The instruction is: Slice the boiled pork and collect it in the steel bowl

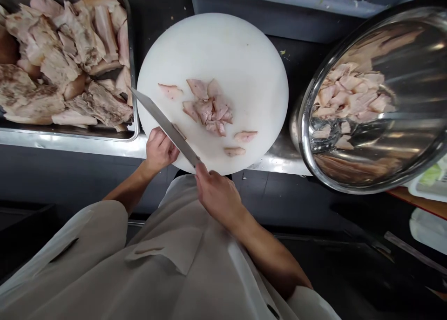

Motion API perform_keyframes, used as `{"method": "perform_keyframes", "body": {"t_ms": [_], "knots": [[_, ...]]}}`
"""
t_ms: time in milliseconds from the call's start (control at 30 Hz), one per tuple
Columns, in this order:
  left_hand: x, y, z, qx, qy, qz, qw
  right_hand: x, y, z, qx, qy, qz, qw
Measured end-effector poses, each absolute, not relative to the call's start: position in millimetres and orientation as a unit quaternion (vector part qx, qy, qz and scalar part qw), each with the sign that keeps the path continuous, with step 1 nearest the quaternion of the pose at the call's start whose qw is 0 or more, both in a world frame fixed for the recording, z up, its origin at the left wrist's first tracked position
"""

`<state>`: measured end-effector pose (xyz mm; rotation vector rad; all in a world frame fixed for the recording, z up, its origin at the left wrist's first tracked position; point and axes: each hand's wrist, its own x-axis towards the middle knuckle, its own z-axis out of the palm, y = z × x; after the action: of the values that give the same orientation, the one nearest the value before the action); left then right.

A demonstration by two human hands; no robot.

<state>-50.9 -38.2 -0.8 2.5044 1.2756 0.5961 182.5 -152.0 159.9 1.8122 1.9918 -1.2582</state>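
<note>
Looks like cutting's being done, meat slices [212,109] being piled around the cutting board's [216,45] middle, 1 knife [167,128] being gripped by the right hand [219,195] over the near-left edge, left hand [159,150] grip can't be told, careful finger-tucking probably being needed next.

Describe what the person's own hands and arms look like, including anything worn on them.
The left hand and right hand are ungloved; no watch or bracelet shows. The forearms are bare below a loose, pale greyish left sleeve and right sleeve. The left one bears a dark, narrow mark.
</note>
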Motion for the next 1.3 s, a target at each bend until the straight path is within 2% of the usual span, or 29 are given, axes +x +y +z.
{"method": "perform_keyframes", "body": {"t_ms": [67, 233, 467, 600, 667, 900, 967, 1133, 1200, 1300], "knots": [[-50.5, -39.2, -0.4, 0.861, 0.44, 0.215, 0.14, 184.7, -155.3, 158.7, 0.606, 0.669, -0.424, 0.077], [-49.0, -40.3, 0.1, 0.859, 0.444, 0.221, 0.127, 199.9, -188.1, 168.9, 0.616, 0.643, -0.432, 0.143], [-47.0, -39.1, 3.9, 0.859, 0.439, 0.224, 0.138, 179.3, -143.3, 150.3, 0.609, 0.664, -0.426, 0.082], [-46.6, -40.2, 2.9, 0.855, 0.447, 0.225, 0.134, 197.8, -188.6, 166.2, 0.617, 0.624, -0.455, 0.148], [-47.0, -40.2, 2.9, 0.854, 0.445, 0.227, 0.144, 198.4, -192.1, 166.0, 0.619, 0.62, -0.457, 0.154], [-46.7, -38.4, 11.0, 0.862, 0.415, 0.245, 0.158, 178.8, -113.8, 126.6, 0.611, 0.66, -0.436, 0.009], [-47.5, -38.7, 9.3, 0.855, 0.426, 0.248, 0.162, 188.2, -127.6, 137.0, 0.615, 0.659, -0.431, 0.023], [-54.3, -39.9, -5.8, 0.85, 0.437, 0.25, 0.158, 202.3, -175.6, 174.9, 0.598, 0.665, -0.423, 0.145], [-56.2, -39.9, -10.1, 0.853, 0.434, 0.25, 0.145, 196.2, -167.0, 173.6, 0.592, 0.666, -0.43, 0.146], [-56.0, -39.6, -10.6, 0.855, 0.433, 0.252, 0.134, 187.4, -146.1, 161.6, 0.588, 0.675, -0.435, 0.098]]}}
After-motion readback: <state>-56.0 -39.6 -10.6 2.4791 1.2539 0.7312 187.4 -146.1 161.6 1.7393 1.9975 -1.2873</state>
